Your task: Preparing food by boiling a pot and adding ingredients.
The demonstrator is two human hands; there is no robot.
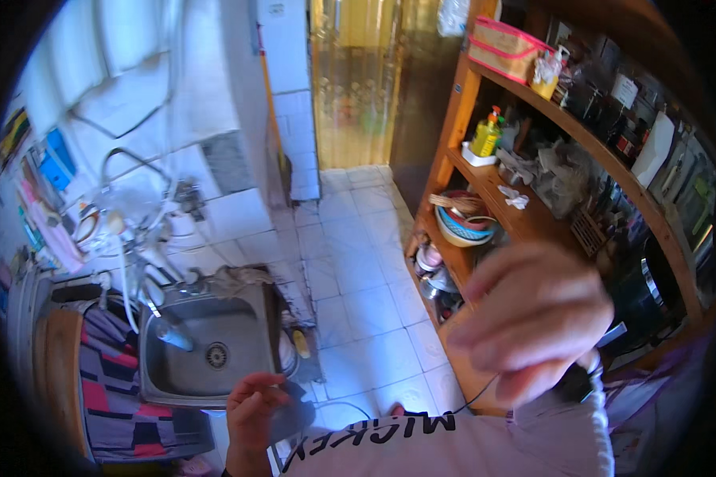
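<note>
My left hand [252,405] is by the front right corner of a stainless steel sink [238,322], its fingers loosely curled. A dark grey patch beside its fingertips is unclear, so I cannot tell whether the hand grips anything. Blurred and raised in front of the wooden shelf unit [459,119], my right hand [531,322] has bent fingers. What may be inside it is hidden. The sink basin holds no dishes, and its drain [216,355] shows. Over its left side hangs a faucet spout with a pale blue end [174,335].
Stacked bowls [462,229], a yellow soap bottle [485,137] and a pink-trimmed box [504,50] stand on the shelves. A patterned cloth [125,411] lies left of the sink. White floor tiles [364,286] lead to a curtained doorway [353,89]. A cable [477,396] crosses near the shelf base.
</note>
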